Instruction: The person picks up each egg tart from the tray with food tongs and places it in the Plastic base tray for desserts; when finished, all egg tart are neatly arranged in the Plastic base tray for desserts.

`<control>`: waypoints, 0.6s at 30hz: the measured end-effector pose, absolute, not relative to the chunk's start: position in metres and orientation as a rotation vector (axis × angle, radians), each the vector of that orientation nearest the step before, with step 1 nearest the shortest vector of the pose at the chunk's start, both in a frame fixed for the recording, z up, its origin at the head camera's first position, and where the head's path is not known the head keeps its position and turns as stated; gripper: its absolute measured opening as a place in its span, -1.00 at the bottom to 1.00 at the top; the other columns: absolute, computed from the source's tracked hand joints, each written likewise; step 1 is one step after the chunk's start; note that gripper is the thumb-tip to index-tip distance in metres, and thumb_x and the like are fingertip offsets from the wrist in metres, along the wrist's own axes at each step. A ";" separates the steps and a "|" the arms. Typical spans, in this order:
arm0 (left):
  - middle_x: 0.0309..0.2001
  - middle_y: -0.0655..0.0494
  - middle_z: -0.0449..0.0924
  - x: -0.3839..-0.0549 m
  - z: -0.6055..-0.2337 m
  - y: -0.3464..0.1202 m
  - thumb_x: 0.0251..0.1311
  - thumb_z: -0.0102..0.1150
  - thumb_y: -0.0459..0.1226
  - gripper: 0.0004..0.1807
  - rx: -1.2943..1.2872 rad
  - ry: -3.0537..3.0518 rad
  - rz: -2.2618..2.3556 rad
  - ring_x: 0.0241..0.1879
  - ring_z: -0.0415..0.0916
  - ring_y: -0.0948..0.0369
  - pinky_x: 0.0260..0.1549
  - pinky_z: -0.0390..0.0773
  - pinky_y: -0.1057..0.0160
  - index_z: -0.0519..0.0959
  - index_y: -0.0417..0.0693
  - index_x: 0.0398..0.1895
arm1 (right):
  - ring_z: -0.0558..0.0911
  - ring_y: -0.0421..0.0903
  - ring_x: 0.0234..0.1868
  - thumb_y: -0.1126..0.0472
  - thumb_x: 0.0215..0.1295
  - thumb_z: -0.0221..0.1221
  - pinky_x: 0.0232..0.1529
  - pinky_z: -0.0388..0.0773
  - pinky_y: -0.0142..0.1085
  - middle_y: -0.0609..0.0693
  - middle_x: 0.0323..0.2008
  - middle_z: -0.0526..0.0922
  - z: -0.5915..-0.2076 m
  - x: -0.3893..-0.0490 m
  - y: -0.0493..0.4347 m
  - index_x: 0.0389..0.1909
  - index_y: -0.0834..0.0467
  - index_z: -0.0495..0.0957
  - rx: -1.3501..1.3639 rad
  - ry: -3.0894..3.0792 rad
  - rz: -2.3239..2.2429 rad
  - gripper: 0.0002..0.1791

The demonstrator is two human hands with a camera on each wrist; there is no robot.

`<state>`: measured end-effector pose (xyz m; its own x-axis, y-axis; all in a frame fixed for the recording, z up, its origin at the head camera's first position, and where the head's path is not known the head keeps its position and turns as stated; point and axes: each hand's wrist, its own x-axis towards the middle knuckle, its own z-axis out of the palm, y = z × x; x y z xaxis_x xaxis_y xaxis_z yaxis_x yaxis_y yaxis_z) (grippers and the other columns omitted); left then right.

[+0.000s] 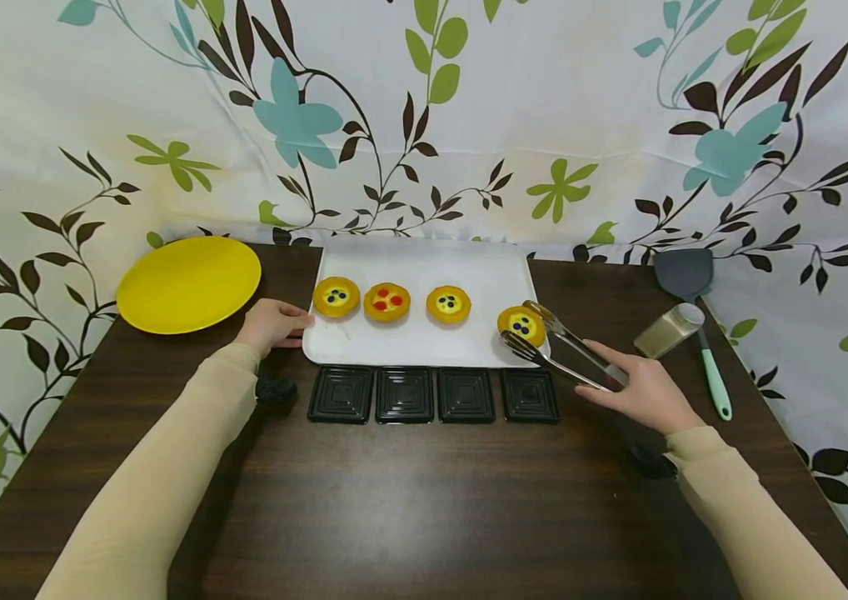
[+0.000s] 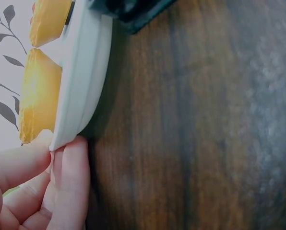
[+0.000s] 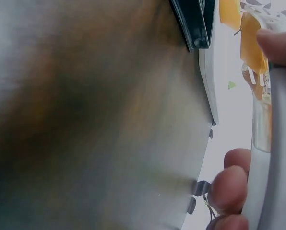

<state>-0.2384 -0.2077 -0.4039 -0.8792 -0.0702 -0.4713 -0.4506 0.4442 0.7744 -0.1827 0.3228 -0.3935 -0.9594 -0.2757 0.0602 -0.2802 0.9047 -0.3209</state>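
My left hand (image 1: 274,325) pinches the left rim of a white rectangular tray (image 1: 424,346), thumb on top and fingers beneath, as the left wrist view shows. In my right hand (image 1: 645,387) I hold metal tongs (image 1: 577,354), whose tips are around the rightmost tart (image 1: 521,326), topped with blueberries, at the tray's right end. Three other tarts sit in a row on the tray: a blueberry tart (image 1: 336,297) at the left, a tart with red fruit (image 1: 386,302) beside it, and another blueberry tart (image 1: 448,304).
Several black square dishes (image 1: 404,395) line up along the tray's front edge. A yellow plate (image 1: 189,285) stands at the back left. To the right lie a shaker jar (image 1: 668,331) and a spatula (image 1: 715,383) with a green handle. A patterned cloth (image 1: 424,117) hangs behind the table.
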 end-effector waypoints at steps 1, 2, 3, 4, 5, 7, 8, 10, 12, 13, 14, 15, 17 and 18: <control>0.17 -0.31 0.38 -0.238 -0.404 -0.207 0.34 0.07 -0.25 -0.52 -0.443 2.328 1.414 0.10 0.47 -0.08 -0.11 0.62 0.23 0.38 -0.39 0.21 | 0.49 -0.06 -0.47 -0.26 -0.04 0.35 -0.47 0.44 -0.25 0.12 -0.38 0.60 -0.394 -0.179 0.324 0.29 0.08 0.40 0.453 -3.046 0.521 -0.12; 0.17 -0.31 0.38 -0.238 -0.403 -0.207 0.34 0.06 -0.25 -0.53 -0.444 2.327 1.413 0.10 0.47 -0.08 -0.11 0.62 0.23 0.38 -0.39 0.21 | 0.49 -0.07 -0.47 -0.27 -0.04 0.35 -0.46 0.45 -0.25 0.11 -0.40 0.60 -0.393 -0.175 0.326 0.29 0.07 0.40 0.457 -3.043 0.519 -0.12; 0.17 -0.31 0.38 -0.238 -0.403 -0.207 0.34 0.06 -0.25 -0.53 -0.446 2.327 1.412 0.10 0.47 -0.08 -0.11 0.61 0.23 0.38 -0.39 0.21 | 0.49 -0.07 -0.46 -0.27 -0.04 0.35 -0.46 0.45 -0.25 0.10 -0.40 0.60 -0.393 -0.171 0.327 0.29 0.05 0.40 0.460 -3.043 0.521 -0.13; 0.17 -0.31 0.38 -0.238 -0.403 -0.207 0.34 0.06 -0.26 -0.53 -0.445 2.327 1.413 0.10 0.47 -0.08 -0.11 0.61 0.23 0.38 -0.40 0.21 | 0.49 -0.07 -0.46 -0.26 -0.04 0.36 -0.45 0.45 -0.24 0.10 -0.39 0.60 -0.393 -0.167 0.328 0.29 0.05 0.40 0.465 -3.039 0.523 -0.13; 0.17 -0.31 0.38 -0.238 -0.403 -0.207 0.34 0.06 -0.26 -0.53 -0.446 2.328 1.414 0.10 0.47 -0.08 -0.11 0.62 0.23 0.38 -0.40 0.21 | 0.50 -0.08 -0.46 -0.26 -0.05 0.36 -0.45 0.47 -0.24 0.10 -0.37 0.61 -0.393 -0.163 0.329 0.29 0.04 0.40 0.466 -3.035 0.522 -0.13; 0.17 -0.31 0.38 -0.238 -0.403 -0.207 0.35 0.06 -0.26 -0.53 -0.447 2.331 1.414 0.10 0.47 -0.08 -0.11 0.61 0.24 0.38 -0.40 0.21 | 0.52 -0.08 -0.44 -0.25 -0.05 0.37 -0.45 0.50 -0.23 0.14 -0.31 0.63 -0.394 -0.155 0.332 0.29 0.04 0.40 0.470 -3.037 0.526 -0.13; 0.17 -0.31 0.37 -0.238 -0.403 -0.207 0.35 0.05 -0.26 -0.54 -0.447 2.333 1.415 0.10 0.46 -0.08 -0.11 0.61 0.24 0.38 -0.40 0.21 | 0.53 -0.08 -0.44 -0.24 -0.05 0.37 -0.46 0.50 -0.24 0.15 -0.29 0.64 -0.395 -0.151 0.333 0.29 0.04 0.40 0.472 -3.037 0.527 -0.13; 0.17 -0.31 0.37 -0.238 -0.403 -0.207 0.35 0.05 -0.26 -0.54 -0.443 2.336 1.416 0.10 0.46 -0.09 -0.11 0.61 0.24 0.38 -0.40 0.21 | 0.54 -0.09 -0.43 -0.23 -0.06 0.39 -0.47 0.52 -0.25 0.16 -0.25 0.65 -0.396 -0.144 0.334 0.28 0.04 0.40 0.474 -3.033 0.529 -0.13; 0.17 -0.32 0.37 -0.237 -0.403 -0.207 0.35 0.05 -0.26 -0.54 -0.439 2.340 1.417 0.10 0.46 -0.09 -0.12 0.62 0.24 0.38 -0.40 0.21 | 0.54 -0.11 -0.43 -0.22 -0.07 0.39 -0.49 0.51 -0.28 0.14 -0.25 0.65 -0.398 -0.136 0.336 0.28 0.04 0.41 0.482 -3.034 0.519 -0.14; 0.17 -0.31 0.37 -0.237 -0.403 -0.207 0.35 0.05 -0.26 -0.54 -0.436 2.341 1.417 0.10 0.46 -0.09 -0.12 0.62 0.24 0.38 -0.40 0.21 | 0.54 -0.12 -0.43 -0.22 -0.07 0.40 -0.49 0.51 -0.29 0.13 -0.26 0.65 -0.400 -0.133 0.336 0.28 0.03 0.41 0.490 -3.032 0.518 -0.14; 0.17 -0.31 0.37 -0.237 -0.403 -0.207 0.35 0.05 -0.26 -0.54 -0.434 2.342 1.418 0.10 0.46 -0.09 -0.12 0.62 0.24 0.38 -0.40 0.21 | 0.53 -0.14 -0.44 -0.21 -0.07 0.40 -0.51 0.50 -0.32 0.11 -0.27 0.65 -0.401 -0.130 0.337 0.28 0.02 0.41 0.498 -3.031 0.513 -0.14; 0.17 -0.31 0.38 -0.237 -0.403 -0.207 0.35 0.05 -0.26 -0.54 -0.433 2.343 1.419 0.09 0.47 -0.09 -0.13 0.62 0.24 0.38 -0.40 0.21 | 0.51 -0.15 -0.45 -0.21 -0.08 0.40 -0.52 0.48 -0.34 0.07 -0.29 0.64 -0.402 -0.127 0.337 0.27 0.01 0.42 0.505 -3.031 0.510 -0.15; 0.17 -0.32 0.37 -0.237 -0.403 -0.206 0.35 0.05 -0.26 -0.53 -0.431 2.345 1.421 0.09 0.47 -0.09 -0.13 0.62 0.25 0.38 -0.41 0.21 | 0.47 -0.18 -0.47 -0.22 -0.08 0.40 -0.55 0.44 -0.39 0.03 -0.31 0.64 -0.404 -0.121 0.338 0.28 0.00 0.41 0.523 -3.034 0.495 -0.14; 0.17 -0.32 0.38 -0.237 -0.403 -0.206 0.35 0.06 -0.26 -0.53 -0.431 2.346 1.420 0.09 0.47 -0.08 -0.13 0.62 0.25 0.38 -0.40 0.20 | 0.45 -0.19 -0.48 -0.22 -0.08 0.40 -0.56 0.41 -0.40 0.01 -0.33 0.62 -0.405 -0.119 0.339 0.28 -0.01 0.41 0.528 -3.036 0.491 -0.14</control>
<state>-0.2372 -0.2063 -0.4028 -0.8872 -0.0706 -0.4560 -0.4367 0.4476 0.7803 -0.1191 0.3389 -0.4050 -0.9426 -0.3256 0.0737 -0.3323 0.8934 -0.3024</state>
